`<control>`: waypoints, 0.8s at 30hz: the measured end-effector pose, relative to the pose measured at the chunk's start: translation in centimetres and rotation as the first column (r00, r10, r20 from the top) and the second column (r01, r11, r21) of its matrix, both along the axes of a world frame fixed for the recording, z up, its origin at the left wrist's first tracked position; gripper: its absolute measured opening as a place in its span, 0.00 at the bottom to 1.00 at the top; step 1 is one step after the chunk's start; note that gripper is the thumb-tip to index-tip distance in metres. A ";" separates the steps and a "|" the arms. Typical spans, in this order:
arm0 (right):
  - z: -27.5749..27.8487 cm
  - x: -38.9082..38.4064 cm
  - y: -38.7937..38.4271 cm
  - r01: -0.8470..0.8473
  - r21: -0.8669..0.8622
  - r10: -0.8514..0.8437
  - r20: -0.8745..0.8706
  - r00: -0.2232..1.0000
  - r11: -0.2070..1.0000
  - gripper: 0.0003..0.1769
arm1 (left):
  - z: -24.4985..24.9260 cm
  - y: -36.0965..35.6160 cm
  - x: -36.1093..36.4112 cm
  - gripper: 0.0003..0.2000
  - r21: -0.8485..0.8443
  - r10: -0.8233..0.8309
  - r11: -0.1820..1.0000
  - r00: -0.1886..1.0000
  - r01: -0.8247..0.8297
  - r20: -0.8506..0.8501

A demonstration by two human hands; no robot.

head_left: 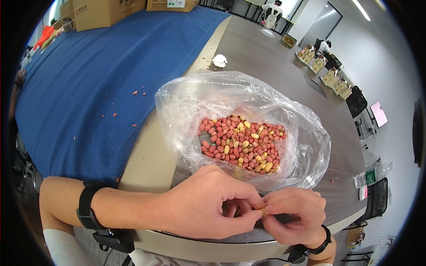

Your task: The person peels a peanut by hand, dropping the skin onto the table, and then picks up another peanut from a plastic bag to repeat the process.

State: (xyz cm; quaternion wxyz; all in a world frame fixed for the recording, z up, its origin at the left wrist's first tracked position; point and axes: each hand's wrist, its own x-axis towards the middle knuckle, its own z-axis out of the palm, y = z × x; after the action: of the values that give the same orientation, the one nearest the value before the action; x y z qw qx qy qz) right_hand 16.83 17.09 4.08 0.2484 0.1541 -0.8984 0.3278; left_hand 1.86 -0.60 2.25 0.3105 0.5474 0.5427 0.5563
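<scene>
A clear plastic bag (pixel 306 128) lies spread wide on the table with its mouth toward me. Inside it is a pile of peanuts (pixel 226 133), most in red skins and some pale and skinless. Just in front of the bag, both my hands meet at the fingertips. My left hand (pixel 208 201) is closed in a pinch, thumb and forefinger on one small pale peanut (pixel 265 212). The same peanut is pinched by my right hand (pixel 295 213), whose fingers are curled. Most of the peanut is hidden by the fingertips.
Crumpled white tissue (pixel 219 61) lies beyond the bag. Red skin flakes dot the blue cloth (pixel 88 88) at left, with cardboard boxes (pixel 106 13) at its far end. A plastic bottle (pixel 375 174) is at right. Two people sit in the background.
</scene>
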 end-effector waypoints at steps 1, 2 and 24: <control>0.0 0.0 0.0 -0.001 0.002 0.001 0.000 1.000 1.000 0.15 | 0.0 0.0 0.1 0.04 0.001 0.002 1.000 1.000 -0.002 0.020; 0.0 -0.1 -0.1 0.001 0.000 -0.001 0.000 1.000 1.000 0.15 | -0.2 0.0 0.1 0.04 -0.001 0.000 1.000 1.000 0.000 0.020; -0.3 -0.1 -0.8 0.065 0.041 -0.065 -0.007 0.998 0.997 0.14 | -0.6 0.4 0.4 0.06 0.027 0.064 0.998 0.997 -0.063 -0.049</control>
State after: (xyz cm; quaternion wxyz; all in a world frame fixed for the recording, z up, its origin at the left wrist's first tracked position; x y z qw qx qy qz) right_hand 16.78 16.34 3.82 0.2583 0.1310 -0.9088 0.3005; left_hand 2.30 -0.24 1.67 0.2720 0.5475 0.5603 0.5588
